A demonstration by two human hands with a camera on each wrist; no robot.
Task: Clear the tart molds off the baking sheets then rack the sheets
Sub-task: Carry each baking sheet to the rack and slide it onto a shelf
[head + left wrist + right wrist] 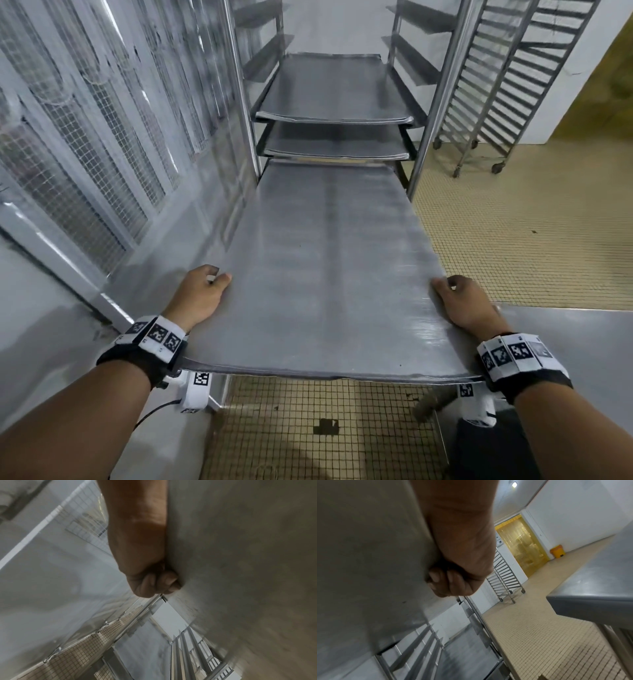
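Note:
A large bare metal baking sheet (329, 270) is held level in front of me, its far end at the steel rack (239, 102). My left hand (202, 294) grips its left edge, thumb on top, fingers curled underneath (154, 582). My right hand (462, 301) grips the right edge the same way, its fingers curled under the sheet (447, 582). Two other sheets (335, 89) lie on rack rails above the held sheet's far end. No tart molds are in view.
A wire-mesh wall (85, 154) runs close on the left. An empty wheeled rack (493, 85) stands at the back right on the tiled floor (513, 222). A steel table (597, 577) is at my right. A yellow strip curtain (520, 545) and a yellow bin (557, 551) lie beyond.

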